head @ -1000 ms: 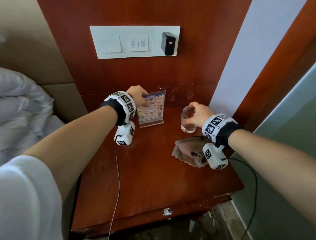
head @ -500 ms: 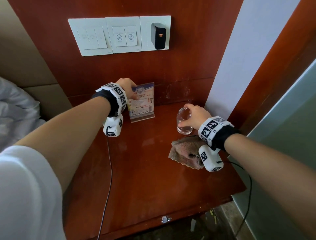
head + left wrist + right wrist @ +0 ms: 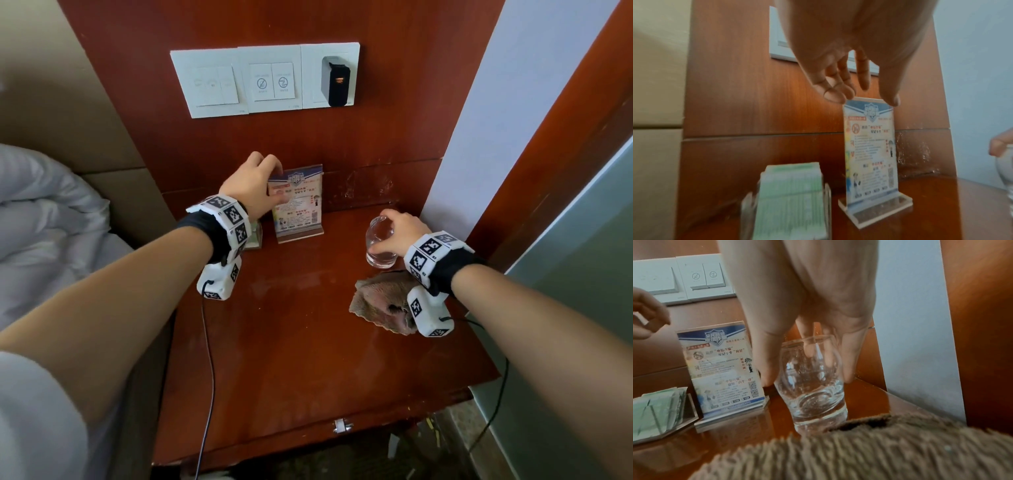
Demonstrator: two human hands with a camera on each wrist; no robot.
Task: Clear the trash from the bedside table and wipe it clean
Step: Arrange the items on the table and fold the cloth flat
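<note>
**Both hands on the last standing items, cloth waiting on the tabletop**

Head view: left hand at upper centre of frame, fingers and thumb set on the top left corner of the acrylic sign stand, probably to shift or steady it for wiping. Right hand at centre right, fingers curled over the rim of the drinking glass, seemingly to lift or reposition it. Brown cloth crumpled on the tabletop just below the glass, partly under the right wrist. No loose trash to be made out on the wood. Switch panel on the wall at top; white bedding at far left.

Left wrist view: fingers hanging loosely apart, tips meeting the sign's top edge; thumb on the front, the rest reaching behind. Holder of green packets at lower left, just beside the sign and blurred.

Right wrist view: thumb on the left and fingers on the right clamped round the empty glass, base apparently on the wood. Cloth filling the bottom of the frame, close against the glass. Sign, packet holder and glass crowd the back strip, all likely in the way of a full wipe.
</note>
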